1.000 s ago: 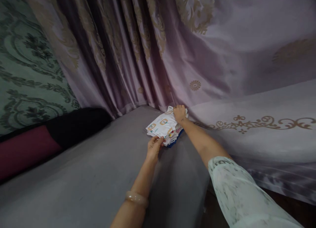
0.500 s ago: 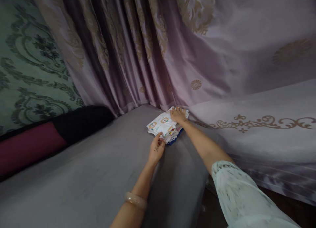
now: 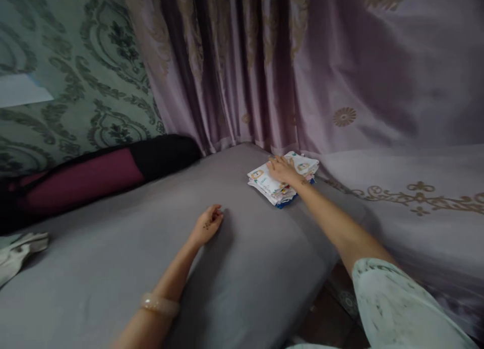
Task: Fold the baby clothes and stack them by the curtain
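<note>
A stack of folded cloths (image 3: 264, 182), probably small clothes, lies near the far corner of a grey-covered bed. The top one is white with orange and green prints; blue fabric shows at the bottom. My right hand (image 3: 284, 171) rests on top of the stack, palm down with fingers spread. My left hand (image 3: 207, 224) is apart from the stack, over the grey sheet to its left. Its fingers are curled in, and nothing shows between them. A pale bangle (image 3: 160, 304) circles my left forearm.
A long black and maroon padded item (image 3: 86, 175) lies along the patterned green wall. Purple curtains (image 3: 234, 86) hang behind the bed's far corner. A pale crumpled cloth (image 3: 22, 253) sits at the left edge of the grey bed sheet (image 3: 124, 248).
My left hand has come off the stack's near edge and moved left. My right hand stays on top. The view has turned left, bringing the pale cloth into sight.
</note>
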The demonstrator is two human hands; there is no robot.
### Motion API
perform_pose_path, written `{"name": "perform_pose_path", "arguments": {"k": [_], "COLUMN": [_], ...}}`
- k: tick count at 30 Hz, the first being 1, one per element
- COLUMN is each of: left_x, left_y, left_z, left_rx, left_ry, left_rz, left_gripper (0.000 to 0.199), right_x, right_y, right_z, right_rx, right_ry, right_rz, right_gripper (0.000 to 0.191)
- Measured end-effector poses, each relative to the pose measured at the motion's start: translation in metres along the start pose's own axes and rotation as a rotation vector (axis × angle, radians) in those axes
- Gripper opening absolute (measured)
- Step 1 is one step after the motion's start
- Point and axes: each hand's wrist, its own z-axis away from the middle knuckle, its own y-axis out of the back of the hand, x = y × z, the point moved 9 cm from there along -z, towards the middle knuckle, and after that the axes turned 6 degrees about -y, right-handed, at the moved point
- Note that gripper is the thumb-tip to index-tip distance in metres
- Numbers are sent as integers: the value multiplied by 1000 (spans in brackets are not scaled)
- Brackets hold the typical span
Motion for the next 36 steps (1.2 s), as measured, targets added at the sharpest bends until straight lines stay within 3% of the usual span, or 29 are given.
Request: {"name": "perform_pose_path", "arguments": {"k": [3,6,19,26,31,36], "left_x": [-7,-14,-61,-66,-63,-57], "left_y": [20,38,152,207,229,228], "left_z": [9,22,93,141,167,170], "left_rx": [-9,-44,98,127,165,190], "left_ry": [36,57,159,244,315,304], "left_rz": [1,1,-181,-355,-432,-442], "left_gripper": [28,33,60,54,51,51], "right_x": [-52,-73,-74,-71,-74,-65], "right_y": [-13,-25,-32,-36,-40,-19], "right_z": [19,31,41,37,26,-1], "right_rx": [-68,-67,59,4,-86,-3], "right_ry": [216,293,335,329,278,119], "right_rz": [9,68,143,181,182,106], "right_gripper": [56,54,48,48,47,54]}}
